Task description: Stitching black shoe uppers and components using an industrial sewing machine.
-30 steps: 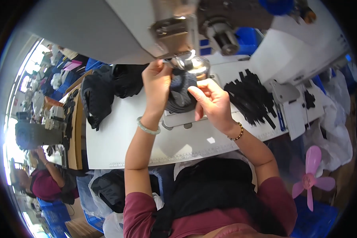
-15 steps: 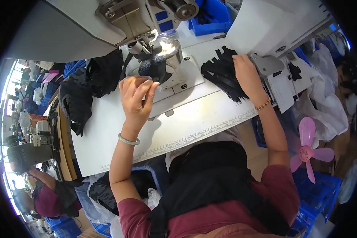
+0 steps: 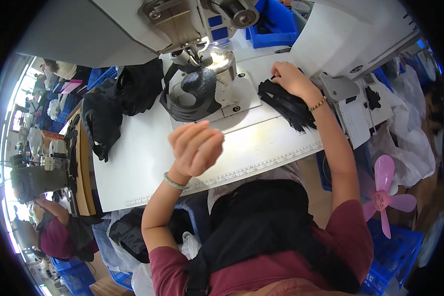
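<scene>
My left hand (image 3: 196,148) is raised over the front of the white sewing table (image 3: 133,172), its fingers curled in; what they hold, if anything, is hidden. Behind it, a black-and-grey shoe upper (image 3: 192,101) sits under the presser foot of the sewing machine (image 3: 185,24), on the post, apart from my hand. To the right lies a bundle of black strips (image 3: 288,106). My right hand (image 3: 293,81) reaches over its far end, fingers bent down and pinched at the strip ends.
More black fabric pieces (image 3: 139,86) lie left of the machine. A blue bin (image 3: 273,32) stands at the back. A grey metal bracket (image 3: 338,88) is right of the strips. A pink fan (image 3: 381,200) is at the right. Another person (image 3: 59,237) works at far left.
My left hand has come away from the shoe upper, toward me and to the right. My right hand has shifted to the far end of the strips. The view has tilted slightly.
</scene>
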A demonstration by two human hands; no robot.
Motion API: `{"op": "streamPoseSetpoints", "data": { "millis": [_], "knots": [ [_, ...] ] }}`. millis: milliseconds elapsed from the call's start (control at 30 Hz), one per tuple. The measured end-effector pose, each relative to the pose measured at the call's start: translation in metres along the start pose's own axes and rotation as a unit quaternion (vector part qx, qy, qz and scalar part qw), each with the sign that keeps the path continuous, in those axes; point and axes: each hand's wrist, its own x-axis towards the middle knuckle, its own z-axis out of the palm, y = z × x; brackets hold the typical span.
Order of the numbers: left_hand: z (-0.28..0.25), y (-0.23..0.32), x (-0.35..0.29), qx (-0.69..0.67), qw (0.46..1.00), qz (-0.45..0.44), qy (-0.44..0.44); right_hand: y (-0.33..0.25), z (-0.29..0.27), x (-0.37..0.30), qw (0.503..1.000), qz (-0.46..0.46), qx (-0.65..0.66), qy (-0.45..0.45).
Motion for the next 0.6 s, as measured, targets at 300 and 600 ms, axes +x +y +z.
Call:
{"op": "streamPoseSetpoints", "data": {
  "millis": [300, 600],
  "knots": [
    [0.007, 0.020, 0.008, -0.167, 0.985, -0.026, -0.040, -0.030, -0.018, 0.015, 0.965, -0.037, 0.110, 0.237],
    [0.029, 0.028, 0.044, -0.126, 0.984, -0.128, 0.001, -0.104, -0.042, -0.074, 0.689, 0.072, 0.719, 0.051]
  ]
}}
